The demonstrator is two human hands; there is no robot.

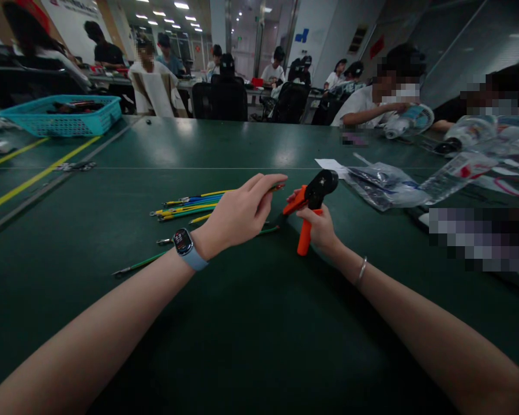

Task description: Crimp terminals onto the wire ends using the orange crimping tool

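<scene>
My right hand [324,230] is wrapped round a crimping tool [322,187] with a black head and orange handles, which are spread apart. The head points up and away from me. To its left, my left hand [244,216] has thumb and fingers pinched on a short wire end [278,187] with a reddish, coppery tip; the rest of that wire is hidden by the hand. The wire end is apart from the tool. Beneath and beyond my left hand lie several yellow, blue and green wires [190,210] with metal lugs. A green wire [145,263] passes under my left wrist.
A turquoise basket [69,124] with dark tools stands at the far left. Clear plastic bags [384,184] and a white paper [331,166] lie to the right. Across the green table [225,323] sit people, one holding a white fan [409,121].
</scene>
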